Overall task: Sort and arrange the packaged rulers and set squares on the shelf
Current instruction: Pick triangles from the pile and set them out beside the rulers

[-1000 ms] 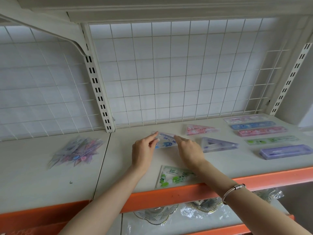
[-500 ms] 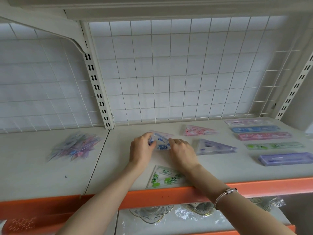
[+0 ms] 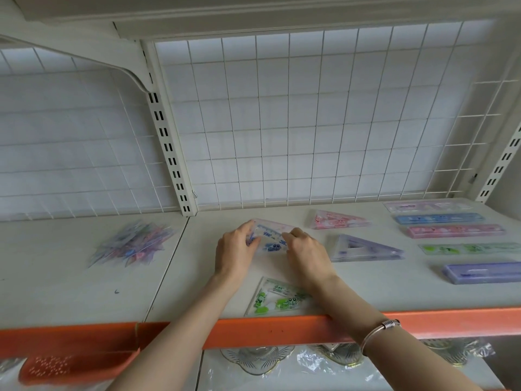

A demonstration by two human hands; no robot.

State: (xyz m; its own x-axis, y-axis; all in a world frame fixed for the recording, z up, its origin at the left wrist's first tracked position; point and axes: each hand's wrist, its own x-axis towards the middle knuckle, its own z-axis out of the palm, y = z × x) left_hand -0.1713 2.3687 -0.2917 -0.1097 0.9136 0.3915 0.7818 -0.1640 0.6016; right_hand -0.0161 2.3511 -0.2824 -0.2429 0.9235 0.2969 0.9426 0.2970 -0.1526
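A blue-printed packaged set square (image 3: 271,240) lies on the white shelf (image 3: 366,289) between my hands. My left hand (image 3: 234,253) grips its left end with curled fingers, and my right hand (image 3: 307,254) grips its right end. Just below my right wrist lies a green set square pack (image 3: 275,299), near the shelf's front edge. To the right are a pink set square (image 3: 337,220) and a purple set square (image 3: 363,248). Farther right, several packaged rulers lie in a column: pale pink (image 3: 427,206), blue (image 3: 439,218), pink (image 3: 455,230), green (image 3: 470,248), purple (image 3: 483,272).
A loose pile of packaged set squares (image 3: 132,244) sits on the left shelf section. A wire grid (image 3: 310,122) backs the shelf, with a slotted upright (image 3: 169,148) between sections. An orange front lip (image 3: 282,331) edges the shelf; glass dishes in plastic (image 3: 259,358) sit below.
Both hands have pressed in closer round the blue set square and lowered it flat onto the shelf; my fingers, stretched out a second ago, now curl over its ends.
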